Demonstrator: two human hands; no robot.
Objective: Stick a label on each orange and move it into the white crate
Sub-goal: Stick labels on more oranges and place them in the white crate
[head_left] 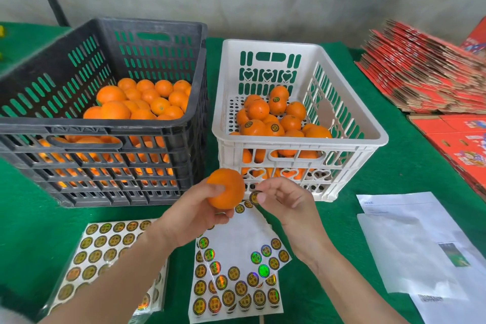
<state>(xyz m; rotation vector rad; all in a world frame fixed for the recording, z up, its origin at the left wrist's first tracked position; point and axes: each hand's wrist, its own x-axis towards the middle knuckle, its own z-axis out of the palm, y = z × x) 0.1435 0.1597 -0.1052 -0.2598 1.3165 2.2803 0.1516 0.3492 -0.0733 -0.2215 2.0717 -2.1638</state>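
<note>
1. The left hand [194,214] grips one orange [226,188], fingers curled beneath it and thumb across its near face. The fruit is held above the table, in front of the white crate [299,141].
2. The right hand [286,202] pinches a round label [254,197] between thumb and forefinger, with the other fingers loosely curled.
3. Governing relation: the label lies at 3 o'clock of the orange, just beside its right flank. Contact cannot be confirmed. The fruit is near-round, so its axis is of no account. Judged next move: a short press toward 9 o'clock by the right hand.
4. The white crate stands at 12 to 1 o'clock of the hands, part filled with labelled fruit [276,105], and bare floor shows at its left side. The black crate [105,126], at 10 o'clock, holds the unlabelled stock.
5. Surface: green cloth [368,179]. A sticker sheet [236,284] lies at 6 o'clock beneath the hands and a fuller sheet [105,250] at 8 o'clock. White papers [420,244] lie at 4 o'clock and red cartons [426,76] at 2 o'clock.
</note>
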